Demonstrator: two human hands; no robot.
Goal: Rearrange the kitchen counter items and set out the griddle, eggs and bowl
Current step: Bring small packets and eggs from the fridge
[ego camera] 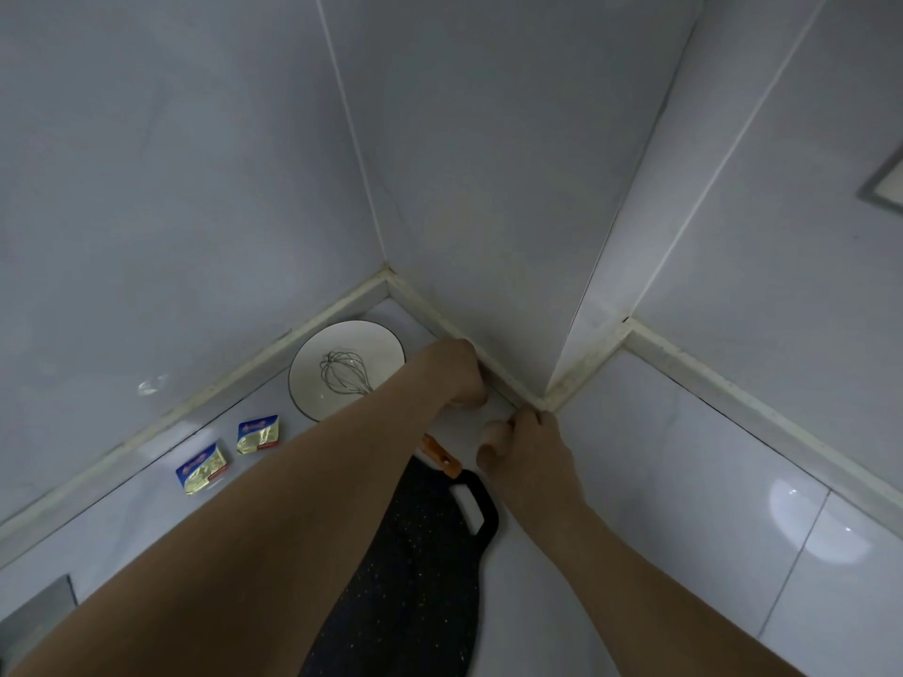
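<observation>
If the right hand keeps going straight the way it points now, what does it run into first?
Most likely the pale trim strip at the foot of the tiled wall. The right hand points into the counter corner with its fingertips already at that trim; depth is hard to judge, so contact may already exist.

the counter (pixel 635 461) is glossy pale stone or tile, smooth, with lamp glare at 4 o'clock. the walls (pixel 195 163) are the same polished tile, their joints sealed with yellowed, rough caulk. the bowl (pixel 312 378) looks glazed ceramic; in it lies a thin metal wire whisk (pixel 344 372). two butter packs (pixel 229 452) at 8 o'clock are crinkled gold foil. the griddle (pixel 415 579) is matt black, speckled.
</observation>
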